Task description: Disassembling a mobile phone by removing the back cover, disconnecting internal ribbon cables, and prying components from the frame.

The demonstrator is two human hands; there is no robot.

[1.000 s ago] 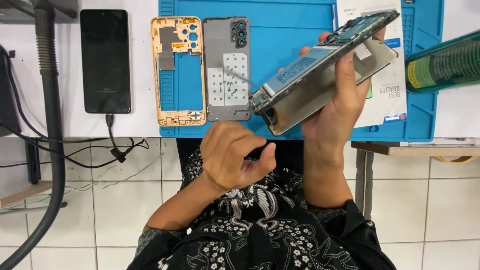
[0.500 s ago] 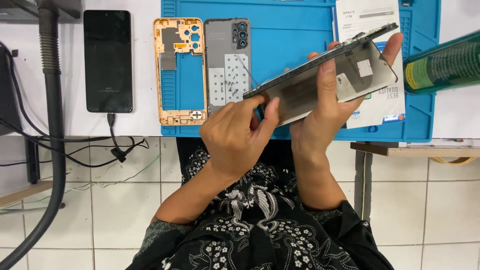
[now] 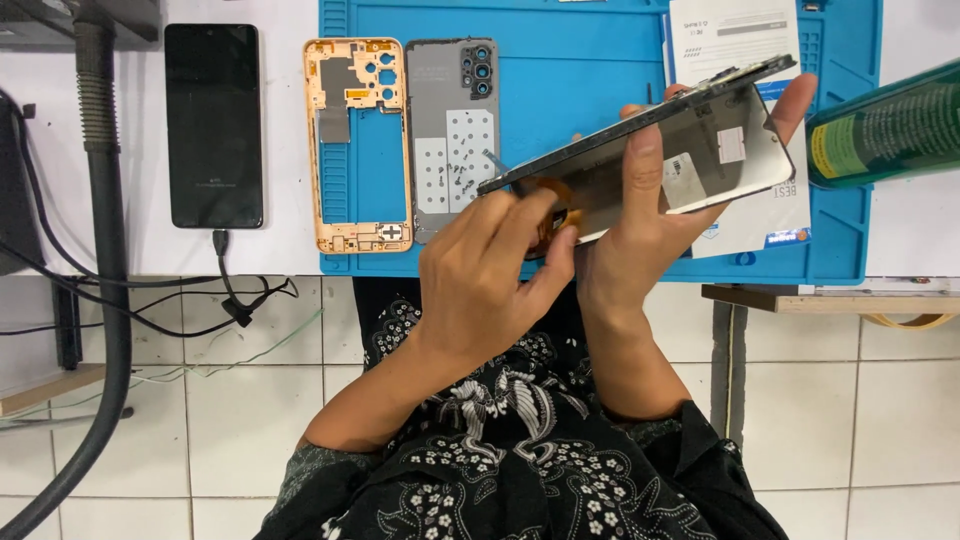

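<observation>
My right hand [image 3: 640, 235] grips an opened phone body [image 3: 700, 150] and holds it tilted above the blue work mat [image 3: 590, 70], thumb across its face and fingertips behind its far edge. My left hand [image 3: 490, 275] is pressed against the phone's lower left end. It pinches a thin tool [image 3: 497, 163] whose tip pokes out by an orange flex strip [image 3: 555, 200]. The contact point under the fingers is hidden.
On the mat lie an orange phone mid-frame [image 3: 355, 145] and a grey back cover [image 3: 452, 130] with several small screws on it. A black phone [image 3: 213, 125] on a cable lies left. A white paper packet [image 3: 730, 40] and a green cylinder [image 3: 885, 125] sit right. A grey hose [image 3: 100, 200] hangs left.
My left hand rose from my lap to the phone's lower end with the tool. My right hand turned the phone flatter and shifted it slightly.
</observation>
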